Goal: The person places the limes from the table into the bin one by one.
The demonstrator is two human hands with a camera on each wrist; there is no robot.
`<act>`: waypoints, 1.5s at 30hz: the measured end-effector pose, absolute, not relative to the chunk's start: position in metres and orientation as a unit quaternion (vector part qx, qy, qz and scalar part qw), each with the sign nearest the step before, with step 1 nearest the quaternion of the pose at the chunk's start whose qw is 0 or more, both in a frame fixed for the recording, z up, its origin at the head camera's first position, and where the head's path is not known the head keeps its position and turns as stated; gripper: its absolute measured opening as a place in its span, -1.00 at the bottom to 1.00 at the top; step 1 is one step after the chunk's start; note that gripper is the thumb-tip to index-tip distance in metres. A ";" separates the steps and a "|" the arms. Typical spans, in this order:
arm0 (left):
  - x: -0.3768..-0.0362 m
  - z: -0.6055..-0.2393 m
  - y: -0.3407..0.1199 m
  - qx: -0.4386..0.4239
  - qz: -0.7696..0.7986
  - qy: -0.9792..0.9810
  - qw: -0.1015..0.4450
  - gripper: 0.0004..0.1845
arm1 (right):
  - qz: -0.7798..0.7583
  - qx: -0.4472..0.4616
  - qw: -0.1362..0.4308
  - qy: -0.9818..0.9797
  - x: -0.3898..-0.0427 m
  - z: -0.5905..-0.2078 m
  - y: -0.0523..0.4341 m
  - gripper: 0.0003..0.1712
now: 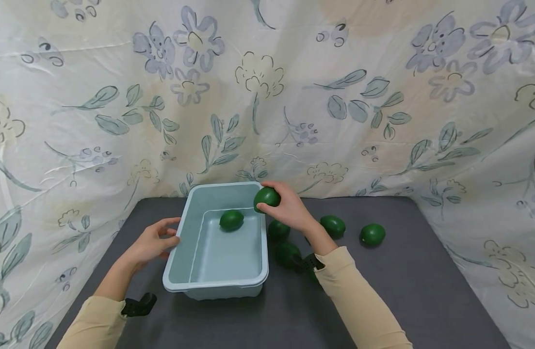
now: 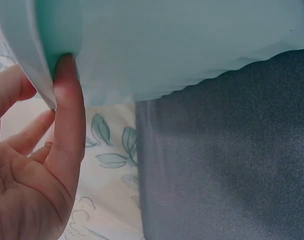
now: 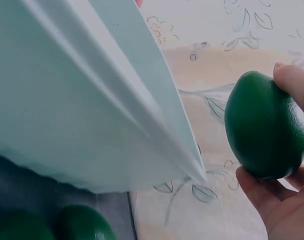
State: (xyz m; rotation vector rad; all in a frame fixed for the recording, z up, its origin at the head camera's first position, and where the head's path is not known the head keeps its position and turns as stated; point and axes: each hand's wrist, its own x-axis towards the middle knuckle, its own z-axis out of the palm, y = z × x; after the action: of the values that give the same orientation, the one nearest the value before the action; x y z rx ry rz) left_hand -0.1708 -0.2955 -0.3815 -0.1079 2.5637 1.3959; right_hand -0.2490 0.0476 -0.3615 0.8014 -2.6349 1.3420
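A pale blue plastic tub (image 1: pixel 176 261) stands on the dark grey table (image 1: pixel 424 281). One green oval fruit (image 1: pixel 231 220) lies inside it. My right hand (image 1: pixel 279 199) grips a second green fruit (image 1: pixel 266 197) above the tub's far right corner; in the right wrist view this fruit (image 3: pixel 266 125) sits between fingertip and palm, beside the tub wall (image 3: pixel 82 100). My left hand (image 1: pixel 173 231) is at the tub's left rim with fingers relaxed. Its thumb (image 2: pixel 67 115) touches the tub (image 2: pixel 182 45) just under the lip.
Several more green fruits lie on the table right of the tub: two close to it (image 1: pixel 278 230) (image 1: pixel 286 253), two farther right (image 1: pixel 332 225) (image 1: pixel 372 234). A floral cloth (image 1: pixel 267 97) walls in the table at the back and both sides.
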 end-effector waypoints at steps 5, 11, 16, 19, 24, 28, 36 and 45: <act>-0.172 -0.381 -0.295 -0.037 0.478 0.870 0.112 -0.34 | 0.437 0.272 0.031 -0.857 -0.254 -0.358 0.033 -0.35; -0.172 -0.381 -0.295 -0.038 0.475 0.872 0.113 -0.33 | 0.445 0.282 0.009 -0.850 -0.257 -0.355 0.017 -0.35; -0.171 -0.381 -0.295 -0.037 0.474 0.873 0.110 -0.33 | 0.449 0.291 -0.006 -0.845 -0.257 -0.352 0.004 -0.35; -0.170 -0.380 -0.295 -0.037 0.476 0.872 0.111 -0.33 | 0.449 0.296 -0.014 -0.843 -0.256 -0.352 -0.003 -0.37; -0.171 -0.380 -0.296 -0.037 0.478 0.870 0.113 -0.33 | 0.438 0.311 -0.024 -0.843 -0.254 -0.354 -0.015 -0.37; -0.171 -0.380 -0.295 -0.035 0.479 0.870 0.112 -0.34 | 0.431 0.321 -0.031 -0.843 -0.251 -0.354 -0.024 -0.37; -0.170 -0.379 -0.294 -0.035 0.482 0.869 0.108 -0.34 | 0.431 0.331 -0.034 -0.839 -0.245 -0.355 -0.039 -0.36; -0.170 -0.378 -0.295 -0.035 0.486 0.866 0.111 -0.33 | 0.426 0.327 -0.046 -0.842 -0.241 -0.354 -0.049 -0.34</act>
State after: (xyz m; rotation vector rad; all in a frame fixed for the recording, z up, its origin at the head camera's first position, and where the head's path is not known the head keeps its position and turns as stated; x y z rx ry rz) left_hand -0.1699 -0.2947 -0.3781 -0.1034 2.5438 1.4278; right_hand -0.2407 -0.0486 -0.3542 1.0590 -2.7254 1.3797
